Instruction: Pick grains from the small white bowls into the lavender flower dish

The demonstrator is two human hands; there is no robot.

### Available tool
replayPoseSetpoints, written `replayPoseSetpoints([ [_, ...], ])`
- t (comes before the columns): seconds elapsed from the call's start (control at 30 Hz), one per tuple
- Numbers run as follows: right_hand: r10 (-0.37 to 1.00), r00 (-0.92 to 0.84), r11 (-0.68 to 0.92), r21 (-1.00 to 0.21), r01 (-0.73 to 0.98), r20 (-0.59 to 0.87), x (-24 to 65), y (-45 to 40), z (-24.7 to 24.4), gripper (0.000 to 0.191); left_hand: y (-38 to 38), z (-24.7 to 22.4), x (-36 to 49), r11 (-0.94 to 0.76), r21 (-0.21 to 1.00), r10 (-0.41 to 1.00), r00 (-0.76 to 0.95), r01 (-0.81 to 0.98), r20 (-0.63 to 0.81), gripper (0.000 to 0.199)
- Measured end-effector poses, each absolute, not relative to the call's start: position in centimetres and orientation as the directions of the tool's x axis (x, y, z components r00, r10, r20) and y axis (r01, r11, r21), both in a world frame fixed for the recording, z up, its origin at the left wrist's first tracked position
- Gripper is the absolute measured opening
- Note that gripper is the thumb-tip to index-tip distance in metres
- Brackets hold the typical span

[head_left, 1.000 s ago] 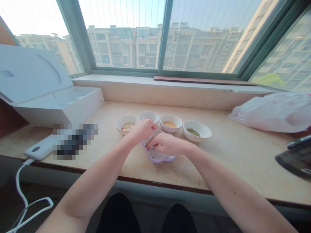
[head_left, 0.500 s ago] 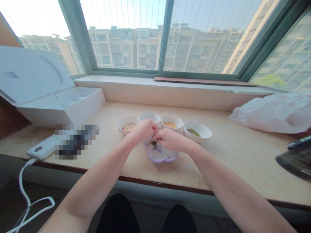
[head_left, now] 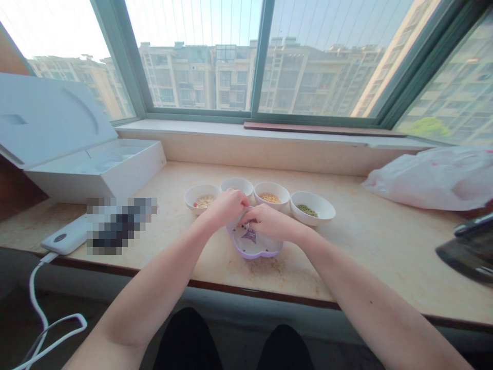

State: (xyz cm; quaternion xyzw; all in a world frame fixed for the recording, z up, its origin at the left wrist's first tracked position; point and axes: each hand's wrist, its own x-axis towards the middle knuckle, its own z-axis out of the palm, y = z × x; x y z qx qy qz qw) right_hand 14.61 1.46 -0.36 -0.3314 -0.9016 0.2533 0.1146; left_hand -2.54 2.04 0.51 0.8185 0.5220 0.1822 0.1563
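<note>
Lilac-rimmed plate [head_left: 254,245]: on desk [head_left: 200,267], beneath both hands.
Left hand [head_left: 227,207]: curled at plate rim; grasp unclear.
Right hand [head_left: 269,222]: curled over plate; grasp unclear.

glossy ceramic bowl [head_left: 314,218] — polished stone counter [head_left: 385,252]

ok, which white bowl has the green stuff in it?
The rightmost white bowl, holding green grains; the other visible fillings are yellow or pale.
</note>
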Motion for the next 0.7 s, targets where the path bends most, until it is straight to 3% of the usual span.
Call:
replayPoseSetpoints([
  [0.2,0.633,-0.774,0.603,-0.607,0.518,-0.031,14.1,0.7,-0.1,0.040,2.1,0.3,-2.5,-0.415,0.442,0.908,0.391,0.795,0.150,0.033],
  [0.33,0.644,-0.765,0.616,-0.574,0.539,-0.027,14.6,1.4,-0.3,0.040,2.3,0.2,-2.5,-0.425,0.416,0.905,0.396,0.804,0.159,0.035],
  [0.53,0.704,-0.703,0.628,-0.549,0.552,0.099,15.8,2.3,0.9,0.034,1.8,0.7,-2.5,-0.427,0.419,0.904,0.398,0.802,0.158,0.032],
  [0.7,0.766,-0.637,0.590,-0.491,0.640,0.089,16.7,2.4,1.8,0.026,1.4,1.4,-2.8,-0.418,0.322,0.908,0.381,0.849,0.175,0.026],
])
